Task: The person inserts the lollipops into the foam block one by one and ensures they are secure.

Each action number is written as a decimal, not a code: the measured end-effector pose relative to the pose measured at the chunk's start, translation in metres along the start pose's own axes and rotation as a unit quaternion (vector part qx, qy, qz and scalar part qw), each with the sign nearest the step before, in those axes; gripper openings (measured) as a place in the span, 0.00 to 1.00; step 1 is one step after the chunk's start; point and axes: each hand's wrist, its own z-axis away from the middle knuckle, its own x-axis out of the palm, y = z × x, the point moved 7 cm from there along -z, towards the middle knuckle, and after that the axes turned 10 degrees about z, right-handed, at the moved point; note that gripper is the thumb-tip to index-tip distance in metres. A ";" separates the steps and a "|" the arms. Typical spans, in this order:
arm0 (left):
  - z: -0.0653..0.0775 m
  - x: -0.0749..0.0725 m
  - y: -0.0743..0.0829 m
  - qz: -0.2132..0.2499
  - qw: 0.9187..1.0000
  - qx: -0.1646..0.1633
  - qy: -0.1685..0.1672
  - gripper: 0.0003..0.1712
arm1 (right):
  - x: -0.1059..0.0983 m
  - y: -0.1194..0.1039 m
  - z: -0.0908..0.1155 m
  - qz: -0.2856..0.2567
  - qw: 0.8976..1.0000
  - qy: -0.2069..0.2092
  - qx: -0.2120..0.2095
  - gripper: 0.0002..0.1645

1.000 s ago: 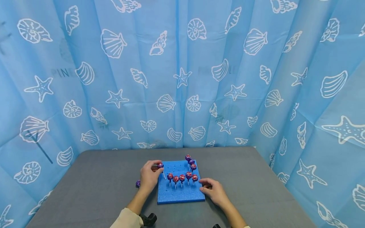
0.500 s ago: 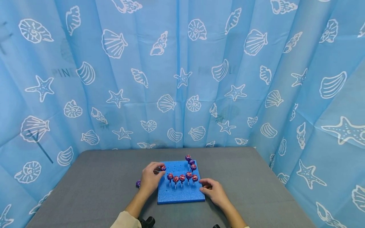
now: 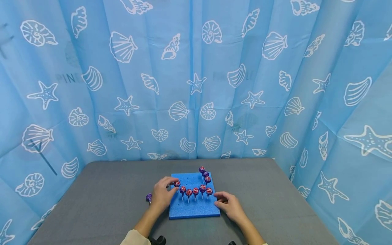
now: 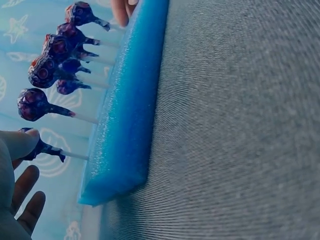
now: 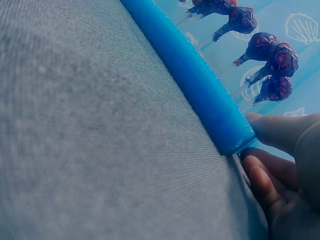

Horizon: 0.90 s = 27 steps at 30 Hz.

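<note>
My left hand (image 3: 162,194) pinches the wrapped head of a lollipop (image 3: 176,183) between thumb and forefinger, over the left part of a blue foam board (image 3: 194,213). In the left wrist view that lollipop's white stick (image 4: 76,155) reaches down to the board's top. Beside it, several red and purple lollipops (image 3: 195,192) stand upright in a row across the board. At the right edge of the board rests my right hand (image 3: 231,206), thumb and fingers loosely bent, the fingertips (image 5: 252,118) right at the foam's corner.
More lollipops (image 3: 207,179) stand along the board's back right. One purple-wrapped lollipop (image 3: 148,197) lies on the grey tabletop (image 3: 116,200), left of my left hand. A blue curtain with shells (image 3: 196,112) hangs behind the table.
My left hand has moved slightly right and nearer, bringing the pinched lollipop down beside the end of the row. The right hand stays at the board's edge.
</note>
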 end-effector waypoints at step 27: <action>0.004 -0.006 -0.008 0.038 0.999 -0.025 0.003 0.21 | 0.000 0.002 -0.002 -0.003 1.000 -0.003 0.003 0.15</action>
